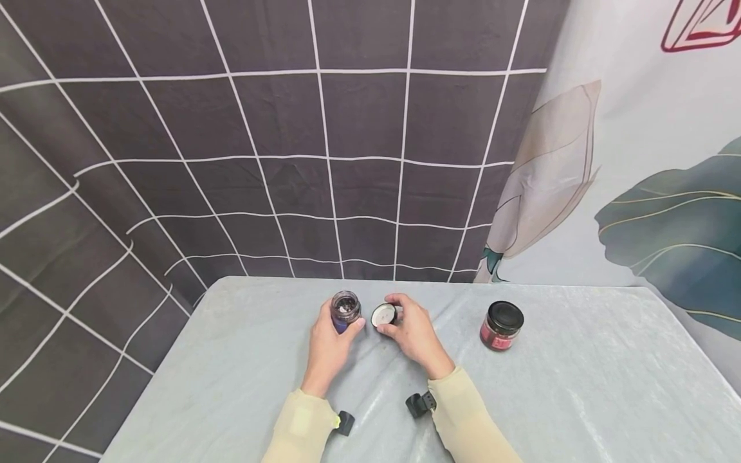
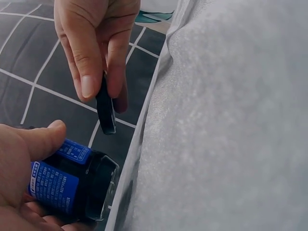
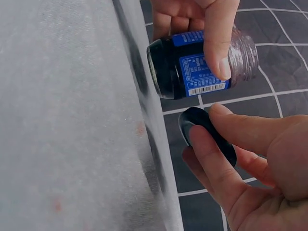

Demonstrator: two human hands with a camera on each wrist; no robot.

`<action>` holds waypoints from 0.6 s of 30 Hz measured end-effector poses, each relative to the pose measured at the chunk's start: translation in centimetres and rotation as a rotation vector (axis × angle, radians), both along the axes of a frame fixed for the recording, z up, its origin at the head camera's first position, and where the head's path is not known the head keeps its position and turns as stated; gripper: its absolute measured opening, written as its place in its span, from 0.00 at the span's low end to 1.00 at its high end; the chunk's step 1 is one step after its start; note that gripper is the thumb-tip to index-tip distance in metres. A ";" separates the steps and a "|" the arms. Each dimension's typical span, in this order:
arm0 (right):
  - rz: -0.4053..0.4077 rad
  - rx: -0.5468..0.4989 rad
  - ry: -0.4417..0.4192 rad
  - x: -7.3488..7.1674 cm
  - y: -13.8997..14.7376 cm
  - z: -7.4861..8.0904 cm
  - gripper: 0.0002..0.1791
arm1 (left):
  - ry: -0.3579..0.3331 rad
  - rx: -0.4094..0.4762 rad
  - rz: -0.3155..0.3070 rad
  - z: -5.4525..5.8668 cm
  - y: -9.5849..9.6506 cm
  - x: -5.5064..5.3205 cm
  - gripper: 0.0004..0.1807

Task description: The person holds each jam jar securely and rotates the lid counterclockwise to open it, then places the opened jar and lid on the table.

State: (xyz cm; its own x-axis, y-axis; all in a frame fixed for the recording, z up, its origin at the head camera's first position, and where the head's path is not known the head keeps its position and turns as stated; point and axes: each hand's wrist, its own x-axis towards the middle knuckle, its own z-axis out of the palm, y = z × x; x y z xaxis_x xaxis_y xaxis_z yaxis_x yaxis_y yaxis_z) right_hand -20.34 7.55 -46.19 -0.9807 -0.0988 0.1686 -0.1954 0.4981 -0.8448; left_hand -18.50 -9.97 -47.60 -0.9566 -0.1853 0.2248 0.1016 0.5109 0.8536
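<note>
A glass jar with a blue label (image 3: 204, 72) has its threaded mouth uncovered, and dark contents show inside it in the head view. My left hand (image 1: 328, 352) grips this jar around its side, thumb across the label. Just to the right, my right hand (image 1: 418, 331) pinches a black lid (image 1: 384, 315) between thumb and fingers, its white inner face toward the head camera. In the right wrist view the lid stands edge-on close beside the jar, apart from its mouth. Part of the jar's far side is hidden behind the left fingers.
A second jar (image 1: 502, 326), with a black lid and red label, stands on the table to the right. Pale grey cloth covers the table (image 1: 579, 373). Behind it hangs a dark curtain with white grid lines (image 1: 365, 116). Both sleeves carry small black wrist devices (image 1: 420, 405).
</note>
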 end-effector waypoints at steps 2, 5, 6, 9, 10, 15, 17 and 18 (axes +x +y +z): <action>0.006 0.012 -0.004 0.0 0.0 -0.1 0.28 | 0.003 0.001 -0.004 -0.1 0.0 0.0 0.37; 0.014 0.026 -0.013 0.0 0.0 -0.2 0.28 | 0.006 0.006 -0.009 -0.1 0.0 0.0 0.37; 0.014 0.028 -0.016 -0.1 0.0 -0.2 0.28 | 0.003 0.008 -0.010 -0.1 0.0 0.0 0.37; 0.018 0.027 -0.021 -0.1 0.0 -0.4 0.27 | 0.002 0.007 -0.011 -0.2 0.0 -0.1 0.37; 0.021 0.027 -0.023 -0.2 0.0 -0.4 0.27 | 0.004 0.006 -0.011 -0.2 0.1 -0.1 0.37; 0.037 0.040 -0.037 -0.2 0.1 -0.7 0.28 | 0.000 -0.002 -0.011 -0.3 0.1 -0.1 0.37; 0.041 0.040 -0.046 -0.3 0.1 -0.8 0.29 | -0.006 -0.002 -0.010 -0.4 0.1 -0.1 0.37; 0.045 0.039 -0.049 -0.3 0.1 -0.9 0.29 | -0.007 -0.001 -0.009 -0.4 0.1 -0.1 0.37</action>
